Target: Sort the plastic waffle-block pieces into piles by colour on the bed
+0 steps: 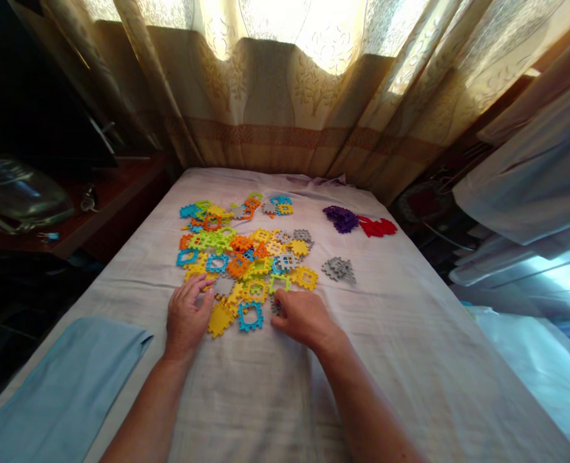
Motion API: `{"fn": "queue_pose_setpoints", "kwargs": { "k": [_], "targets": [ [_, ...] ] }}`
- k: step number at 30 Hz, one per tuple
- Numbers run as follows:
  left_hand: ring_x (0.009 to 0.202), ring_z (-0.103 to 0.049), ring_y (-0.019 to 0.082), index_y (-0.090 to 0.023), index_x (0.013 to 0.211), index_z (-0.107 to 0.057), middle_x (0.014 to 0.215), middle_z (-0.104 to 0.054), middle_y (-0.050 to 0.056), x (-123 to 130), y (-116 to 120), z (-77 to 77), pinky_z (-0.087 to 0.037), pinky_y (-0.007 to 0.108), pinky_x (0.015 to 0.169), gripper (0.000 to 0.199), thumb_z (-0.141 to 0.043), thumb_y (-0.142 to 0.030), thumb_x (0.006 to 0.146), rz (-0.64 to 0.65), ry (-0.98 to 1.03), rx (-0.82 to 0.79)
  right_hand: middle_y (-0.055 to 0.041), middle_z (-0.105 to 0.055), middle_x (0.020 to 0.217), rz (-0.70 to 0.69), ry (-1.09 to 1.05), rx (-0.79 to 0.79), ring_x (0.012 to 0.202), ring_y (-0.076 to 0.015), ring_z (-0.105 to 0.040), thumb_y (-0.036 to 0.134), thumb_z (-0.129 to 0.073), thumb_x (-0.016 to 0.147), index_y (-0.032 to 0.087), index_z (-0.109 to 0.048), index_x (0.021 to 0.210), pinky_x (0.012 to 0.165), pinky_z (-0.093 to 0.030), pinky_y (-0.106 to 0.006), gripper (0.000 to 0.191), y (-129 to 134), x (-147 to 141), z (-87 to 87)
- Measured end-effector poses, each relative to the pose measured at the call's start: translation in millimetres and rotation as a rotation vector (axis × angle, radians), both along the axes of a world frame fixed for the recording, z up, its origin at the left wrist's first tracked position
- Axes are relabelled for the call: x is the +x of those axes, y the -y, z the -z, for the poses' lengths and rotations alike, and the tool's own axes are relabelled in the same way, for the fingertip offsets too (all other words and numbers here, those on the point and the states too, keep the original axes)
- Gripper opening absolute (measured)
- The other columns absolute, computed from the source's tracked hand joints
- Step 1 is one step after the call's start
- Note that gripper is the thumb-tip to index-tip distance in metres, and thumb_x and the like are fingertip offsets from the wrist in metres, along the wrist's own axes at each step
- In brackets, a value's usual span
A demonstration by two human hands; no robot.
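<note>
A spread of interlocking plastic tiles in yellow, orange, blue, green and grey covers the middle of the cloth. My left hand (188, 315) rests at the left edge of the spread, fingers stretched out and apart, by a yellow tile (221, 319) and a grey tile (223, 287). At the near right edge, my right hand (304, 315) is closed in a pinch on a grey tile (276, 306), mostly hidden by the fingers. Between the hands lies a square blue frame tile (250, 316). A green frame tile (279, 283) is just beyond my right fingertips.
Sorted apart on the right are a purple pile (341, 218), a red pile (378, 226) and a grey pile (338, 269). A folded blue cloth (67, 386) lies at the left. Curtains (285, 96) hang behind the light bed sheet (400, 360).
</note>
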State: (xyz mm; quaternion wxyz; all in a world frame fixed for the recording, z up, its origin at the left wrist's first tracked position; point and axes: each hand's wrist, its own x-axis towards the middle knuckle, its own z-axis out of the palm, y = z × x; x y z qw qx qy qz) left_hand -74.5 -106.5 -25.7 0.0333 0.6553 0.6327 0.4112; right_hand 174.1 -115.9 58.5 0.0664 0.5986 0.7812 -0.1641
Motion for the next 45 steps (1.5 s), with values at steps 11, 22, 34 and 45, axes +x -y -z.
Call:
{"fn": "queue_pose_setpoints", "kwargs": {
  "k": [11,22,34,45],
  "targets": [
    [0.11,-0.065,0.025,-0.023,0.096,-0.07,0.113,-0.072,0.008,-0.1,0.0,-0.1,-0.047,0.042,0.101,0.028,-0.05,-0.039,0.087,0.008,-0.013,0.023,0.0003,-0.071,0.086,0.078,-0.331,-0.182,0.076,-0.0146,-0.063,0.013,-0.057,0.069,0.024,-0.069,0.101,0.067,-0.043,-0.023,0.036,-1.2,73.4,-27.6],
    [0.11,-0.065,0.026,-0.022,0.095,-0.071,0.113,-0.073,0.009,0.1,0.0,-0.2,-0.049,0.043,0.099,0.03,-0.048,-0.041,0.087,0.006,-0.018,0.022,-0.0014,-0.073,0.093,0.531,-0.053,0.092,0.082,-0.0176,-0.065,0.018,-0.059,0.077,0.026,-0.068,0.109,0.071,-0.042,-0.026,0.034,-17.9,135.9,14.2],
    [0.116,-0.06,0.026,-0.021,0.104,-0.068,0.122,-0.067,0.011,0.5,0.9,0.9,-0.045,0.044,0.104,0.032,-0.049,-0.04,0.087,-0.048,-0.051,0.027,-0.0037,-0.073,0.094,0.546,-0.014,0.165,0.081,-0.0182,-0.065,0.034,-0.056,0.088,0.025,-0.072,0.108,0.066,-0.04,-0.026,0.027,-20.3,117.0,3.7],
    [0.134,-0.045,0.035,-0.023,0.112,-0.069,0.141,-0.055,0.015,15.0,15.7,-5.2,-0.028,0.06,0.111,0.039,-0.059,-0.049,0.085,-0.049,-0.349,-0.132,-0.004,-0.075,0.097,0.373,-0.058,0.171,0.087,-0.0188,-0.067,0.03,-0.054,0.089,0.023,-0.072,0.105,0.071,-0.043,-0.027,0.025,-20.7,87.4,6.0]
  ]
}}
